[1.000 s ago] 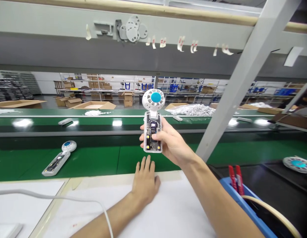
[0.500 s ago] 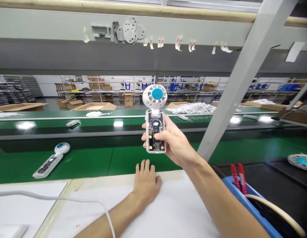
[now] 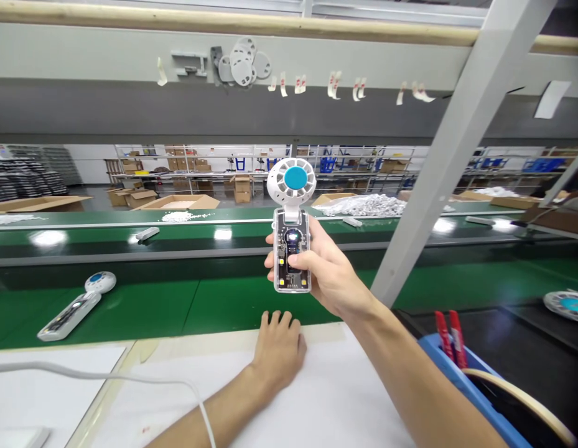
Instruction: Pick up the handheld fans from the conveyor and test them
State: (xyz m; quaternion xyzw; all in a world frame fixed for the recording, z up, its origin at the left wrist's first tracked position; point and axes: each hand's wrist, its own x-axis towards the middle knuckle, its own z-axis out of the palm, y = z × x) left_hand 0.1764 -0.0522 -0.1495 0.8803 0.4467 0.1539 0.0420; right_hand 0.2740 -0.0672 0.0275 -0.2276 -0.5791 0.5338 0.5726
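My right hand (image 3: 333, 264) holds up a small white handheld fan (image 3: 295, 178) in front of me. Its round head has a blue centre. The handle's front shows a dark circuit board with a lit white spot and yellowish components, and my thumb presses on the middle of that board. My left hand (image 3: 280, 348) lies palm down at the edge of the white worktop (image 3: 344, 398), fingers out toward the green belt and holding nothing. On the belt to the left lies a second fan (image 3: 71, 314), its board side facing up.
A grey slanted post (image 3: 438, 162) stands right of my right arm. Below it sits a blue bin (image 3: 475, 386) with red-handled tools (image 3: 450, 336). A white cable (image 3: 106, 373) crosses the worktop. Loose white parts (image 3: 372, 204) are heaped beyond the far belt.
The second fan has shifted left along the near belt, while small white pieces on the far belt have moved right. My left hand has slid slightly right; the held fan stays nearly in place.
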